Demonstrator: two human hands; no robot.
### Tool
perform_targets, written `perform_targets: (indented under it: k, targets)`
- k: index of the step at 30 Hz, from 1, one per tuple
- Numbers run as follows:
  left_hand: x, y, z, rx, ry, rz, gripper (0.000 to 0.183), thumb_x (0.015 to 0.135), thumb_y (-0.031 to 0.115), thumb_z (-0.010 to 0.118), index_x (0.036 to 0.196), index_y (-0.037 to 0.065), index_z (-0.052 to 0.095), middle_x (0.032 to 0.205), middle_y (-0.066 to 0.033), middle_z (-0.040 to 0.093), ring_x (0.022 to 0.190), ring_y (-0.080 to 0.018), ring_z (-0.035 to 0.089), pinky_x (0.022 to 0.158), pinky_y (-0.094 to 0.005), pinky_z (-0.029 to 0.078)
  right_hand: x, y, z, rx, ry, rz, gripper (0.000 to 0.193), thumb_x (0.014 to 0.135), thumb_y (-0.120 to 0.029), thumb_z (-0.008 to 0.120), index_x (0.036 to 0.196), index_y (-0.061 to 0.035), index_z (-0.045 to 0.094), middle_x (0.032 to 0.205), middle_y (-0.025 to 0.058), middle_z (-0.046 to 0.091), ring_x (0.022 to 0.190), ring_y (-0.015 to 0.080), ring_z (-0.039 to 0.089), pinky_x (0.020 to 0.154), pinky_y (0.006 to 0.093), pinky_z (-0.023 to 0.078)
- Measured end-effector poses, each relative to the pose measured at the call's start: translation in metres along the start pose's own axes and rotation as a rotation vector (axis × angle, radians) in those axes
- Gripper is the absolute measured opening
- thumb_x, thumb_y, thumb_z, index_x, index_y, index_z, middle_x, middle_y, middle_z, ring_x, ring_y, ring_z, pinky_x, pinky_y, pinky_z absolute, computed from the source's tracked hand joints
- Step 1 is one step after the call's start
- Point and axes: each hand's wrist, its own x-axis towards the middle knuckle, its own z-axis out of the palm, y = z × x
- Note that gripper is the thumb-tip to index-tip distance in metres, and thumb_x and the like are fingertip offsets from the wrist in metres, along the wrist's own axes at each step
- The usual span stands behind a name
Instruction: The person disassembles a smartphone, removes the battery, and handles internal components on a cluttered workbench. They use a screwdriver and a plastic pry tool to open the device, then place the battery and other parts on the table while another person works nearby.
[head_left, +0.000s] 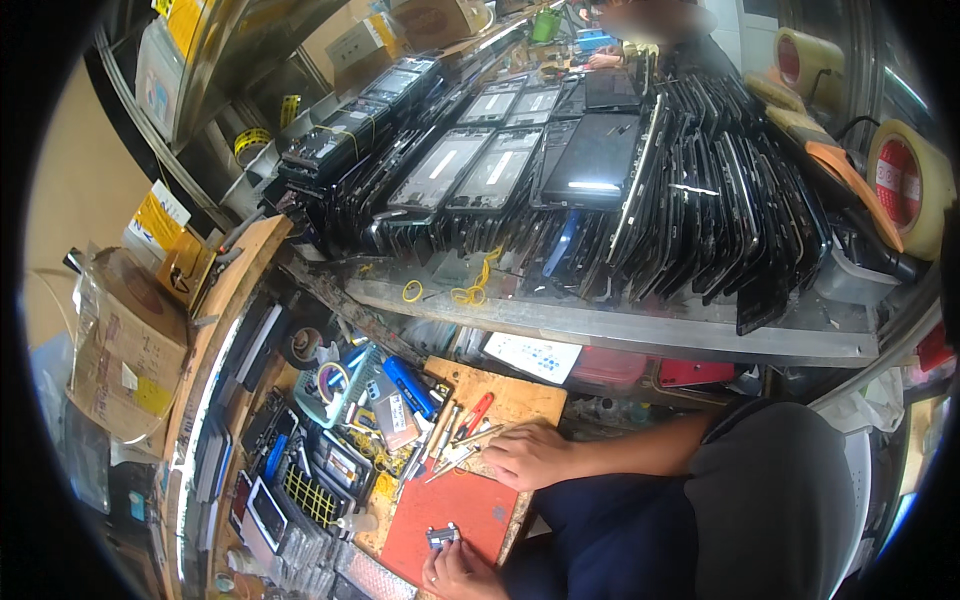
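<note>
At the lower edge, my left hand (462,574), with a ring on it, pinches a small grey-and-dark electronic part (441,537) over a red work mat (440,505). My right hand (527,456) reaches in from the right and lies palm down at the mat's upper edge. Its fingers are curled, and whatever they may hold is hidden under them. Beside these fingertips are several thin metal hand tools (455,463). A red-handled tool (474,416) lies just beyond them on the wooden board (535,400).
Dense rows of dark phone frames (720,200) fill the metal-edged shelf (620,328) ahead. A teal basket (318,400), a blue cylindrical tool (408,387) and phone parts crowd the left bench. A cardboard box (130,345) stands far left. Another person's hand (604,61) shows at the back.
</note>
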Motion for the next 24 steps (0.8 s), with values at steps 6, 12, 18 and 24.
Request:
perform_targets:
  k: [6,12,18,24]
  targets:
    - [-0.010,0.001,-0.009,-0.041,0.030,-0.367,0.044,0.096,0.028,0.084,0.131,0.003,0.073,0.126,-0.0230,0.075,0.103,-0.0403,0.075,0.086,-0.0512,0.058,0.003,-0.001,0.000,-0.042,0.041,-0.018,0.017,0.085,-0.017,0.070,0.097,-0.0070,0.064,0.087,0.0100,0.069,0.077,0.0314,0.075,0.067,0.0448,0.060]
    - [-0.039,-0.029,-0.004,0.165,0.264,-0.091,0.022,0.104,0.027,0.067,0.099,0.009,0.079,0.080,-0.0144,0.074,0.069,-0.0368,0.070,0.067,-0.0468,0.058,0.006,-0.003,-0.001,-0.059,0.061,0.009,0.010,0.084,-0.013,0.070,0.091,-0.0101,0.064,0.082,0.0068,0.068,0.073,0.0284,0.074,0.063,0.0431,0.058]
    - [-0.046,-0.018,0.009,0.077,0.267,-0.375,0.019,0.102,0.025,0.072,0.103,0.008,0.079,0.084,-0.0149,0.075,0.072,-0.0356,0.071,0.069,-0.0437,0.059,0.008,-0.007,-0.002,-0.106,0.031,0.006,0.010,0.084,-0.015,0.070,0.091,-0.0099,0.064,0.083,0.0072,0.068,0.075,0.0286,0.074,0.066,0.0432,0.059]
    - [0.034,0.012,-0.020,-0.155,0.097,-0.261,0.026,0.103,0.026,0.075,0.119,0.006,0.077,0.113,-0.0211,0.078,0.102,-0.0338,0.076,0.089,-0.0417,0.060,0.006,-0.010,-0.001,-0.131,0.036,0.015,0.015,0.081,-0.015,0.073,0.090,-0.0084,0.063,0.083,0.0083,0.067,0.079,0.0285,0.073,0.071,0.0427,0.059]
